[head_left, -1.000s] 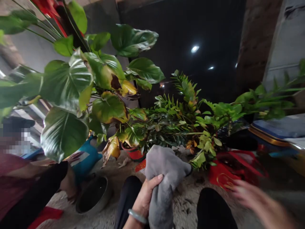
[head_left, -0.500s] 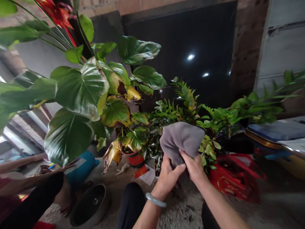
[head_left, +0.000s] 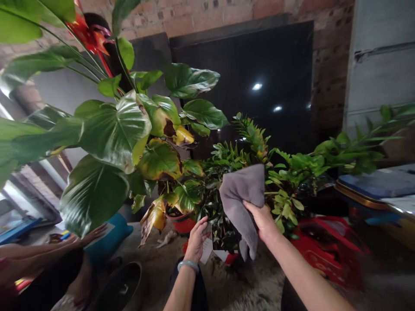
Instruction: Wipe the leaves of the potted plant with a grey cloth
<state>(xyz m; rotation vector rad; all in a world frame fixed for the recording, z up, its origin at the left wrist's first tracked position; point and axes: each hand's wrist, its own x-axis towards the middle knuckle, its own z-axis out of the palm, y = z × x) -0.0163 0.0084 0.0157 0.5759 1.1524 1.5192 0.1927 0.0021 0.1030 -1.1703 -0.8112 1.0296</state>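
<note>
Right hand [head_left: 264, 222]: some fingers hidden by grey cloth [head_left: 241, 185], which also blocks leafy plants [head_left: 296, 162] behind. Left hand [head_left: 195, 242] covers part of white card [head_left: 206, 249], print too small. Red bag [head_left: 335, 261] blurry, lettering unreadable. Bowl [head_left: 118, 287] cut off at bottom, other person's arms [head_left: 45, 248] at left.

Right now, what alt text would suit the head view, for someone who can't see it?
A person's right hand holds a grey cloth in front of leafy plants. The left hand, a pale bracelet at its wrist, is near dark leaves; a red bag sits at right.
</note>
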